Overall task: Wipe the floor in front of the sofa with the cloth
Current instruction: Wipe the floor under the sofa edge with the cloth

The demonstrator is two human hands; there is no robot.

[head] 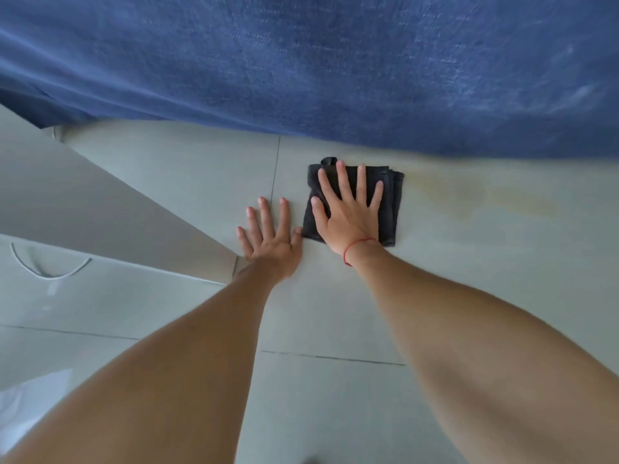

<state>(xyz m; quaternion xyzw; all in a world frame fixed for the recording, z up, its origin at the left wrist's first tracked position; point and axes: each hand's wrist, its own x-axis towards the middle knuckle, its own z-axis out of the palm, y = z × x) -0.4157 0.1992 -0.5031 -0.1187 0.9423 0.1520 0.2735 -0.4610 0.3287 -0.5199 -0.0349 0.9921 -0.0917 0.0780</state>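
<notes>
A folded black cloth (392,209) lies flat on the pale tiled floor (201,182), just in front of the blue sofa (335,68) that fills the top of the view. My right hand (348,209) presses down on the cloth with fingers spread; a red string is around its wrist. Beside the cloth's left edge, my left hand (268,236) rests palm-down on the bare tile with fingers apart, its thumb touching the cloth's corner. A faint yellowish stain (469,195) marks the floor to the right of the cloth.
A pale grey flat panel (83,202) slants across the left, ending near my left wrist. Below it a white paper bag with a cord handle (50,266) lies on the floor. Dark grout lines cross the tiles.
</notes>
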